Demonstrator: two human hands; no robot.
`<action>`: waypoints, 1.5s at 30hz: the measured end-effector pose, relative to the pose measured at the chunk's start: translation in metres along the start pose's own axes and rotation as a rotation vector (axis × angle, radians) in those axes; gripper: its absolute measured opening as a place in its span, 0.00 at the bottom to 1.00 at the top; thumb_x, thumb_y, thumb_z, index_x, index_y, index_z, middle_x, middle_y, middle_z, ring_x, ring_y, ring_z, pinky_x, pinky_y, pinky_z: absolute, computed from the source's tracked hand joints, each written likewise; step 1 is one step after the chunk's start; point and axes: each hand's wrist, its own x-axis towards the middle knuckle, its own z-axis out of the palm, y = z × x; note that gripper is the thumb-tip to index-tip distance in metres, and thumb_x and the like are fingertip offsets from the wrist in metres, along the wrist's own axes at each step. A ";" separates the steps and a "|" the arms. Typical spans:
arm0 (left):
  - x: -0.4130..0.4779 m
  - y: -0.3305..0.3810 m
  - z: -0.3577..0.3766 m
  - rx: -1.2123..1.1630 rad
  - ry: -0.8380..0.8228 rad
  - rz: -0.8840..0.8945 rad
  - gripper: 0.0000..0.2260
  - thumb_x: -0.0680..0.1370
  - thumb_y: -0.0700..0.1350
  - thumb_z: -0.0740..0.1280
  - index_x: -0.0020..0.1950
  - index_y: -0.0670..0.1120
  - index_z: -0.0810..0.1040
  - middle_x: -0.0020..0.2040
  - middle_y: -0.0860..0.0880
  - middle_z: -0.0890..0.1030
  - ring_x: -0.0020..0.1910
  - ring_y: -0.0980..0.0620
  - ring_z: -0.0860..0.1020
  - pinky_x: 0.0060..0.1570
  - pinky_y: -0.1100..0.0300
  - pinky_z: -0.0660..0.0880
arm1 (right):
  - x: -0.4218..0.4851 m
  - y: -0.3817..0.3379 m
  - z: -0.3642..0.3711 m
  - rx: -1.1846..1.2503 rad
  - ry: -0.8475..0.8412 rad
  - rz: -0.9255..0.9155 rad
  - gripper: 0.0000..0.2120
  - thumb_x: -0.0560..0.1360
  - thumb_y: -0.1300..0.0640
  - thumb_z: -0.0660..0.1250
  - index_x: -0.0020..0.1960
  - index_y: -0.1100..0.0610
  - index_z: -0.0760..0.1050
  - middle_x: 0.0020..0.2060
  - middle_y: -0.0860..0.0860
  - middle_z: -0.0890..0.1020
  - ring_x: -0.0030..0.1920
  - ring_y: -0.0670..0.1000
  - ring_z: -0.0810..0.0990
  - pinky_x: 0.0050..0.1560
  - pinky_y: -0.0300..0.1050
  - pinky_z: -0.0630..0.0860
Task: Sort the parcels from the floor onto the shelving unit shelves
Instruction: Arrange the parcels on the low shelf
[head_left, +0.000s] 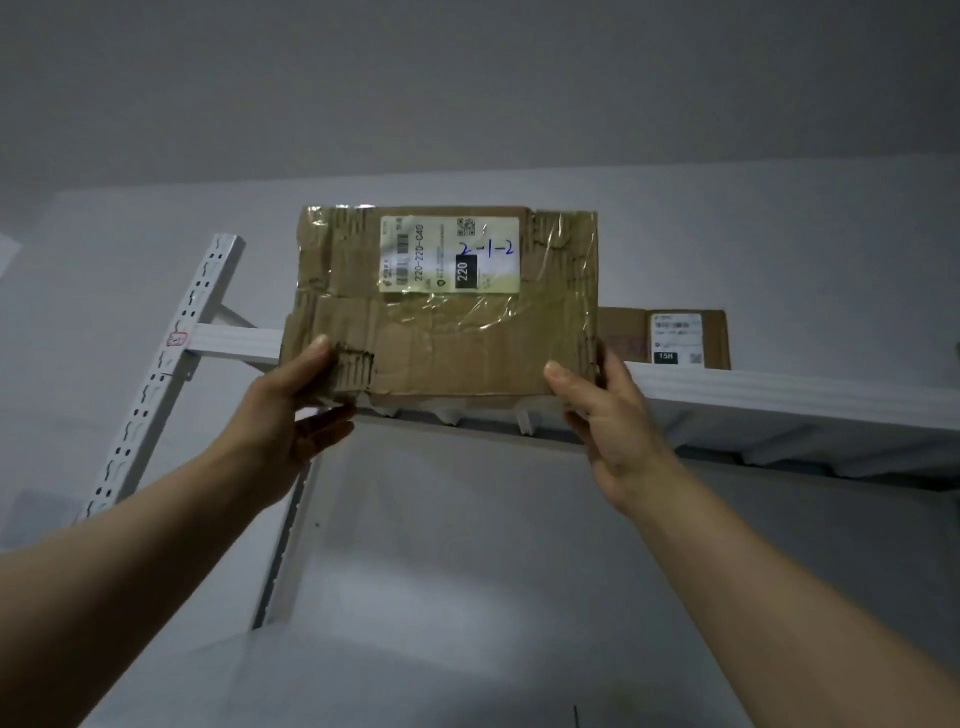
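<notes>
Cardboard parcel (441, 312), pinched at its lower corners by left hand (298, 410) and right hand (605, 415), could tip off the shelf edge (779, 387) if released unseated.

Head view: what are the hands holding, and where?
Both grip the taped cardboard parcel: left hand at its lower left corner, right hand at its lower right corner.

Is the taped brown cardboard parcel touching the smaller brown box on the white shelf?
Cannot tell: in the head view the taped parcel covers the left edge of the smaller brown box, hiding any gap.
</notes>
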 end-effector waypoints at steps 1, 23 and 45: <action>0.005 0.001 0.011 0.005 -0.001 0.025 0.15 0.76 0.57 0.69 0.52 0.48 0.81 0.52 0.44 0.83 0.56 0.41 0.80 0.57 0.49 0.78 | 0.011 -0.003 -0.008 -0.032 0.011 -0.018 0.21 0.74 0.52 0.75 0.65 0.41 0.75 0.54 0.38 0.85 0.53 0.39 0.83 0.52 0.39 0.73; 0.165 -0.007 0.097 0.091 -0.017 0.272 0.19 0.77 0.57 0.69 0.58 0.43 0.77 0.52 0.45 0.83 0.51 0.46 0.83 0.51 0.51 0.82 | 0.185 0.007 -0.055 -0.426 0.137 0.091 0.17 0.79 0.43 0.66 0.56 0.56 0.80 0.52 0.54 0.86 0.55 0.56 0.84 0.62 0.57 0.79; 0.187 -0.038 0.141 0.434 0.037 0.201 0.17 0.73 0.57 0.73 0.48 0.43 0.79 0.38 0.48 0.82 0.22 0.59 0.79 0.20 0.69 0.71 | 0.227 0.017 -0.107 -0.773 0.201 0.290 0.12 0.76 0.53 0.73 0.46 0.59 0.74 0.36 0.54 0.76 0.27 0.49 0.72 0.21 0.38 0.68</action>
